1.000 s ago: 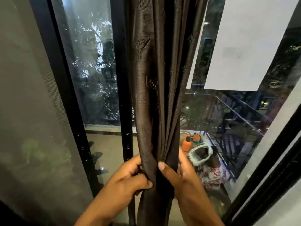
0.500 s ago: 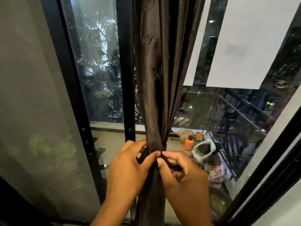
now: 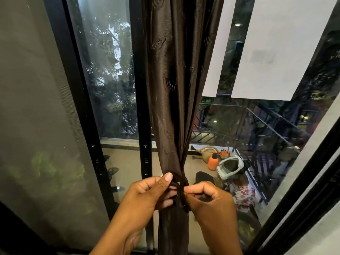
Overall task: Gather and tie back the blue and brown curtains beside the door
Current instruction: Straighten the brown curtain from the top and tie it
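Where brown curtain (image 3: pixel 171 89) hangs at frame centre, folds gathered into narrow neck toward 6 o'clock, dark tie band (image 3: pixel 179 188) wrapped round it. Left hand (image 3: pixel 147 194) at 7 o'clock, fingers curled, thumb tip pressed on band. Right hand (image 3: pixel 209 199) at 5 o'clock, fist-curled, pinching band end. Glass door frame (image 3: pixel 139 107) behind; orange bottle (image 3: pixel 212 161) at 4 o'clock outside.

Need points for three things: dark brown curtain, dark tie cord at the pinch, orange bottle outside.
dark brown patterned curtain (image 3: pixel 171 80), head view, on the gathered folds above the pinch.
dark tie cord (image 3: pixel 178 186), head view, on the loop between the hands.
orange plastic bottle (image 3: pixel 212 162), head view, on its body, seen through the glass.
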